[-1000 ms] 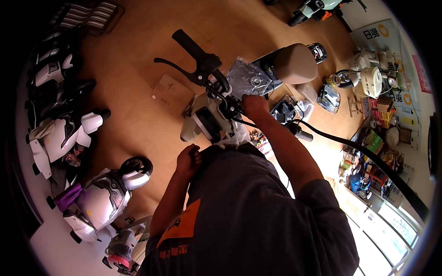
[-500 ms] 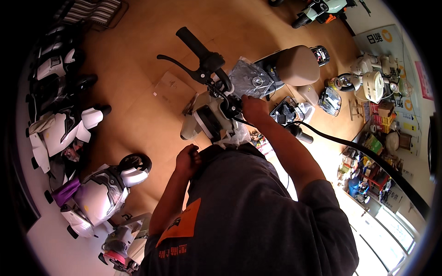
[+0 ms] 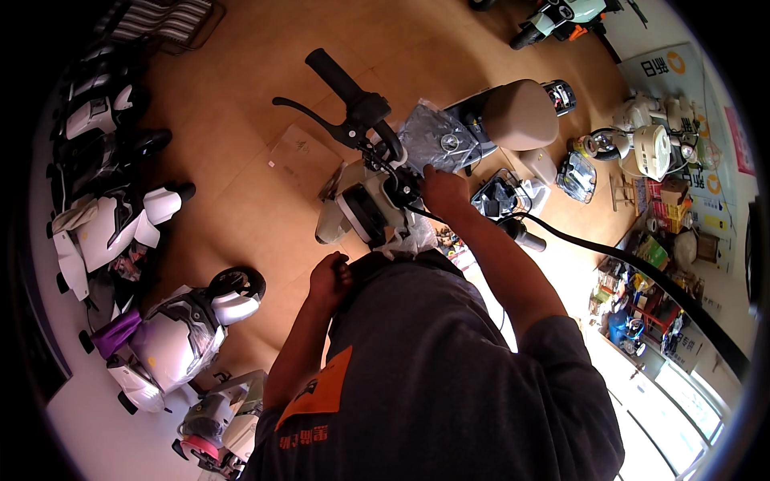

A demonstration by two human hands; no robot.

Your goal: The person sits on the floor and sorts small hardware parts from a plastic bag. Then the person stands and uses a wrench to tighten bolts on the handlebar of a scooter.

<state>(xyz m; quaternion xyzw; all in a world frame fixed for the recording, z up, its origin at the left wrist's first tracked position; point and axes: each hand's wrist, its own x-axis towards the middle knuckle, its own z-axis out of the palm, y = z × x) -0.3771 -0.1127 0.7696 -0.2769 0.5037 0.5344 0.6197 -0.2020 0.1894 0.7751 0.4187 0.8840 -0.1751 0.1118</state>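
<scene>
An electric scooter stands before me, its beige front housing (image 3: pixel 363 210) turned at an angle. Its handlebar (image 3: pixel 388 138) carries a black grip (image 3: pixel 334 74) and a brake lever (image 3: pixel 309 114) at the far side. My right hand (image 3: pixel 443 194) is closed at the middle of the handlebar, beside the black clamp and cables (image 3: pixel 403 188). Whatever its fingers grip is hidden. Beside my waist, my left hand (image 3: pixel 330 276) hangs with curled fingers and no object showing in it. A beige seat (image 3: pixel 520 115) and a plastic-wrapped dark part (image 3: pixel 437 136) lie beyond the handlebar.
A thick black cable or strap (image 3: pixel 618 252) crosses the right side. Flat cardboard (image 3: pixel 301 160) lies on the tiled floor. White scooters (image 3: pixel 180 341) line the left wall. Wire baskets (image 3: pixel 576 176) and cluttered shelves (image 3: pixel 642 289) are on the right.
Very little differs. My right hand stays closed at the middle of the handlebar, and my left hand stays curled by my waist. The view has shifted slightly.
</scene>
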